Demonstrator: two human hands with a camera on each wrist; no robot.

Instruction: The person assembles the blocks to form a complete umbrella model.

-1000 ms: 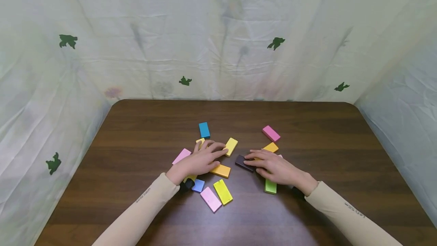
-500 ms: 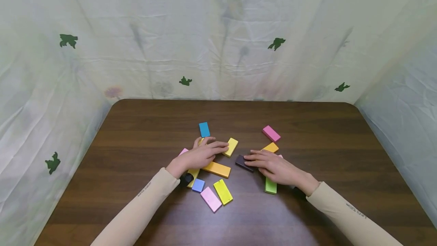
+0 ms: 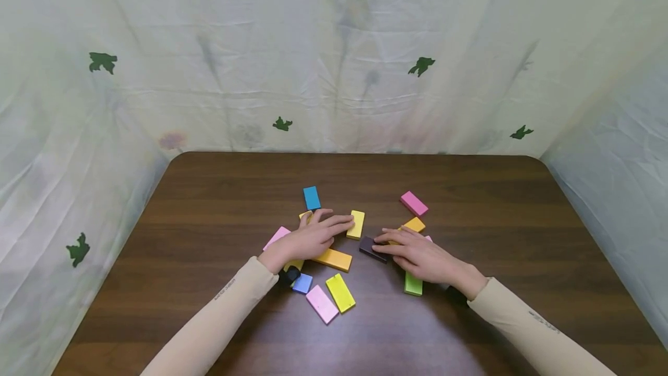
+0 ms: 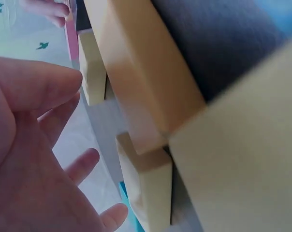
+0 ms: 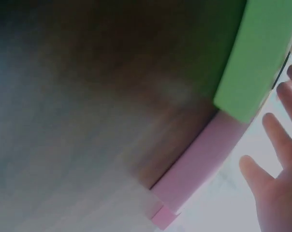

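In the head view my left hand point(image 3: 307, 241) reaches over the left group of blocks with its fingers extended. Its fingertips touch a pale yellow block point(image 3: 357, 226) lying flat. Beneath and beside this hand lie an orange block point(image 3: 335, 259), a pink block point(image 3: 276, 237) and another yellow block, partly covered. My right hand point(image 3: 420, 254) spreads over the right group, fingertips at a black block point(image 3: 371, 249). A green block point(image 3: 413, 284) and an orange-yellow block point(image 3: 414, 224) show around it. The right wrist view has the green block point(image 5: 259, 58) beside a pink one point(image 5: 201, 162).
Nearer the front lie a small blue block point(image 3: 302, 284), a light pink block point(image 3: 322, 304) and a bright yellow block point(image 3: 341, 293). A darker blue block point(image 3: 311, 198) and a magenta block point(image 3: 414, 203) lie farther back on the brown table point(image 3: 235, 190). Patterned cloth point(image 3: 334, 57) hangs behind.
The pale yellow block has turned and shifted slightly right under my left fingertips. That hand first drew back a little, then slid right. My right hand stays in place.
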